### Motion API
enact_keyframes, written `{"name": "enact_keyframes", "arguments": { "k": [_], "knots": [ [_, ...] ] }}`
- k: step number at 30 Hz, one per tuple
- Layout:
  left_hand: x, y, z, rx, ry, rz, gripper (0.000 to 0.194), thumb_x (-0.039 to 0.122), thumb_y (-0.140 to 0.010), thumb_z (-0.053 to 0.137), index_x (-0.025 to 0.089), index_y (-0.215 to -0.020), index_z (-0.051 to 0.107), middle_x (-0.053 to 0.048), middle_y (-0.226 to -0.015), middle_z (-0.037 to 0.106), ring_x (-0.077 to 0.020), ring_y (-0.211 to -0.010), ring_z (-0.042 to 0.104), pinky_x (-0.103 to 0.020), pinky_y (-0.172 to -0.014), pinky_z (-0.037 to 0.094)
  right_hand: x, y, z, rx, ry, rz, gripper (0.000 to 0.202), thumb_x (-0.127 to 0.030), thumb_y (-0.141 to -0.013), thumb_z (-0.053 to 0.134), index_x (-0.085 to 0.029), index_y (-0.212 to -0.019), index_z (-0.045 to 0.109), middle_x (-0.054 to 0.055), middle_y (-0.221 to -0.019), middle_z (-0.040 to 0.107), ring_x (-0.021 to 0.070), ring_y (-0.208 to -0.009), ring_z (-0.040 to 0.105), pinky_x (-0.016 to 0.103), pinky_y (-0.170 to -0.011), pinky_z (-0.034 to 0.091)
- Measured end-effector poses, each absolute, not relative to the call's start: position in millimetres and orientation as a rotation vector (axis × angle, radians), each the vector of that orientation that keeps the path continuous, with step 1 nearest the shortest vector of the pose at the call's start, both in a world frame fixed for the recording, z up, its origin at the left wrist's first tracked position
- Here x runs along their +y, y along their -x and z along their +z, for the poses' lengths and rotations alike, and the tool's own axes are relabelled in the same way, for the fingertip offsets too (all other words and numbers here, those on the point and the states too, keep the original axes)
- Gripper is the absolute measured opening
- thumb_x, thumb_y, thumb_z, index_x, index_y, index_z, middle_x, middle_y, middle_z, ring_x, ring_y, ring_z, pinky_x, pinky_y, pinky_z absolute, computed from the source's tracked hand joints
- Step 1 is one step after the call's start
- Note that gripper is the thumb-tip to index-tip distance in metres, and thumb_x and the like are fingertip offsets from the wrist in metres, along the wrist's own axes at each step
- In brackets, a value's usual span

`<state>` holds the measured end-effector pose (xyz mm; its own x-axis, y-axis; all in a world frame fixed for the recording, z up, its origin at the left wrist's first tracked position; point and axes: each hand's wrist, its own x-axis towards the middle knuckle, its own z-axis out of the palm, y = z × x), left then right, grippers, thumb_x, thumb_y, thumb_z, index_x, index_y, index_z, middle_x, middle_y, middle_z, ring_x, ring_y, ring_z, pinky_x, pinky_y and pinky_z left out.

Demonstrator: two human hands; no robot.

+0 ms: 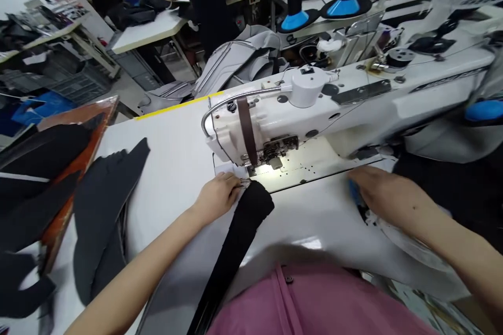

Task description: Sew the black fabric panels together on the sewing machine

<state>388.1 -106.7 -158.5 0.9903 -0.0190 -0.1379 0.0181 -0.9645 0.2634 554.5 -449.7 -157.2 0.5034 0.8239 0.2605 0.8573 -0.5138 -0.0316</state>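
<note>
A white sewing machine (275, 115) lies across the table, its lamp lighting the needle area. My left hand (218, 193) is closed at the left of the presser foot, fingertips on thin threads by the end of a black fabric strip (239, 235). The strip runs from the needle area down toward my lap. On the right, my right hand (377, 191) curls over a small blue object (354, 192) at the table's front edge, beside some white thread or cloth (371, 218); the fingers are mostly hidden.
Dark cut pieces (104, 209) lie on the left of the white table (168, 141), with more on a brown board (66, 214). Grey pieces (236, 63) are heaped behind the machine. A person in a dark top (206, 5) is at another table. Black thread cones with blue bases (294, 20) stand behind.
</note>
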Motion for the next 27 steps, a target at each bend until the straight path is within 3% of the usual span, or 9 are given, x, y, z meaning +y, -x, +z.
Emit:
{"name": "enact_keyframes", "arguments": {
  "k": [3, 6, 10, 12, 14, 17, 20, 24, 27],
  "knots": [
    [-104, -387, -156, -0.031, -2.802, -0.200, 0.025, 0.019, -0.086, 0.043, 0.020, -0.104, 0.059, -0.008, -0.110, 0.061, -0.0223, -0.103, 0.056, -0.036, -0.089, 0.050, -483, -561, -187, -1.868, 2.523, -0.247, 0.048, 0.003, -0.075, 0.031, -0.018, -0.105, 0.063, 0.010, -0.127, 0.057, 0.0254, -0.112, 0.056, 0.040, -0.082, 0.048],
    [-101, -387, -155, 0.000, -2.751, -0.203, 0.028, 0.020, -0.083, 0.047, 0.020, -0.107, 0.060, -0.008, -0.116, 0.058, -0.0214, -0.104, 0.057, -0.035, -0.091, 0.050, -487, -566, -196, -2.008, 2.367, -0.171, 0.053, 0.004, -0.073, 0.033, -0.022, -0.110, 0.061, 0.006, -0.125, 0.059, 0.0234, -0.116, 0.053, 0.043, -0.092, 0.042],
    [-100, -382, -157, 0.046, -2.745, -0.202, 0.028, 0.021, -0.082, 0.049, 0.020, -0.108, 0.060, -0.008, -0.115, 0.058, -0.0218, -0.106, 0.057, -0.035, -0.093, 0.049, -457, -574, -199, -1.975, 2.281, -0.038, 0.047, -0.001, -0.076, 0.035, -0.025, -0.105, 0.063, 0.004, -0.091, 0.066, 0.0194, -0.084, 0.061, 0.034, -0.076, 0.046],
    [-102, -378, -157, 0.088, -2.765, -0.180, 0.029, 0.023, -0.083, 0.048, 0.020, -0.110, 0.059, -0.009, -0.116, 0.057, -0.0222, -0.108, 0.056, -0.035, -0.094, 0.049, -441, -577, -203, -1.914, 2.279, -0.065, 0.039, -0.008, -0.082, 0.034, -0.025, -0.099, 0.065, 0.005, -0.086, 0.065, 0.0185, -0.074, 0.060, 0.030, -0.064, 0.045],
    [-102, -371, -154, 0.137, -2.785, -0.158, 0.029, 0.024, -0.085, 0.047, 0.019, -0.111, 0.058, -0.009, -0.117, 0.057, -0.0224, -0.109, 0.054, -0.035, -0.094, 0.048, -432, -578, -209, -1.876, 2.263, -0.142, 0.036, -0.016, -0.087, 0.032, -0.023, -0.098, 0.066, 0.008, -0.095, 0.065, 0.0209, -0.080, 0.062, 0.032, -0.066, 0.046],
    [-100, -359, -149, 0.210, -2.825, -0.123, 0.028, 0.026, -0.086, 0.047, 0.019, -0.111, 0.058, -0.009, -0.115, 0.057, -0.0231, -0.108, 0.054, -0.037, -0.094, 0.048, -436, -579, -220, -1.856, 2.250, -0.168, 0.036, -0.032, -0.092, 0.033, -0.020, -0.111, 0.062, 0.012, -0.109, 0.062, 0.0280, -0.097, 0.060, 0.041, -0.081, 0.047],
    [-92, -346, -146, 0.266, -2.850, -0.117, 0.027, 0.029, -0.086, 0.049, 0.019, -0.110, 0.058, -0.008, -0.114, 0.058, -0.0239, -0.106, 0.054, -0.039, -0.093, 0.048, -449, -582, -229, -1.758, 2.292, -0.094, 0.041, -0.044, -0.091, 0.037, -0.018, -0.115, 0.059, 0.013, -0.107, 0.061, 0.0271, -0.093, 0.061, 0.039, -0.076, 0.049],
    [-83, -334, -147, 0.325, -2.828, -0.210, 0.028, 0.034, -0.087, 0.050, 0.019, -0.108, 0.059, -0.009, -0.111, 0.059, -0.0248, -0.105, 0.055, -0.039, -0.092, 0.048, -437, -567, -226, -1.594, 2.382, -0.098, 0.031, -0.038, -0.093, 0.038, -0.018, -0.103, 0.059, 0.011, -0.098, 0.061, 0.0211, -0.083, 0.061, 0.030, -0.064, 0.048],
    [-81, -331, -149, 0.356, -2.810, -0.266, 0.031, 0.039, -0.087, 0.049, 0.019, -0.110, 0.058, -0.009, -0.108, 0.060, -0.0249, -0.105, 0.056, -0.039, -0.091, 0.048, -391, -537, -208, -1.576, 2.372, -0.075, 0.026, -0.030, -0.095, 0.035, -0.018, -0.109, 0.054, 0.010, -0.099, 0.060, 0.0187, -0.082, 0.060, 0.027, -0.060, 0.046]
  ]
}}
